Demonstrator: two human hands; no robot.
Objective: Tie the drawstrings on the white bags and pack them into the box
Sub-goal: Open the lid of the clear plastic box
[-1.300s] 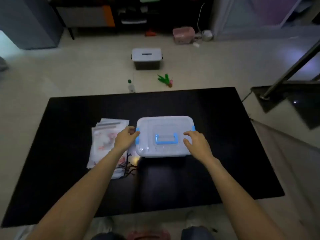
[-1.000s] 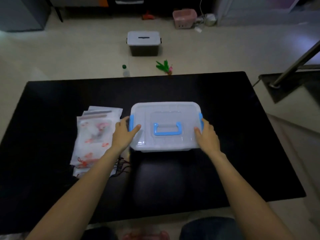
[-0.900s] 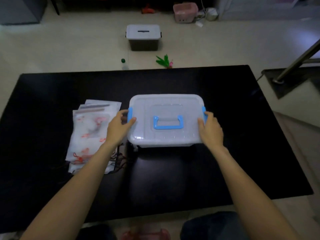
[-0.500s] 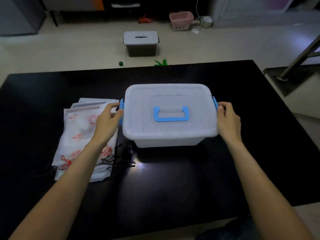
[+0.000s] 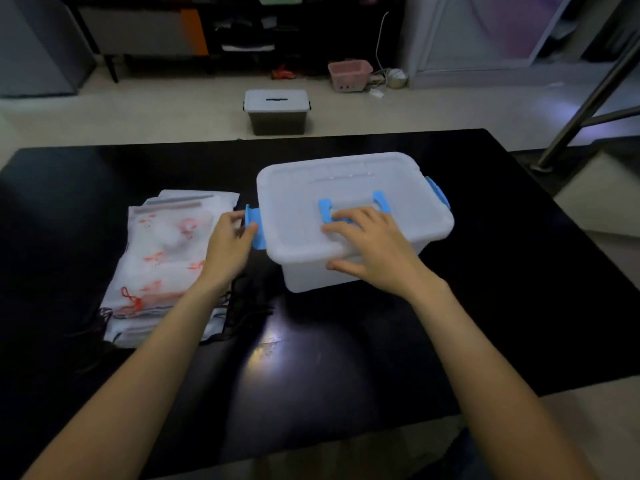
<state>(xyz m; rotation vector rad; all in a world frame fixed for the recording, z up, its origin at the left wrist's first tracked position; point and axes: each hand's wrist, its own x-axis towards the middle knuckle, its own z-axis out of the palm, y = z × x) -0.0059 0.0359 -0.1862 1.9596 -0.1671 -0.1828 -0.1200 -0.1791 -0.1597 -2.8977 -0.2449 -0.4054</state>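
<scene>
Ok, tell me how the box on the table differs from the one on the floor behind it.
The box on the table has a blue handle and blue side latches; the floor box has a dark handle and dark latches. The table box's body is translucent white; the floor box's body looks dark. Both hands touch the table box; nothing touches the floor box. Both are lidded plastic bins with pale lids.

No legible text or labels

box [image 5: 353, 188]: translucent white, blue handle [image 5: 353, 206] and clips
bags [image 5: 166, 258]: white, red prints, dark strings
table [image 5: 519, 271]: glossy black
far bin [image 5: 276, 110]: grey lid, dark body
</scene>
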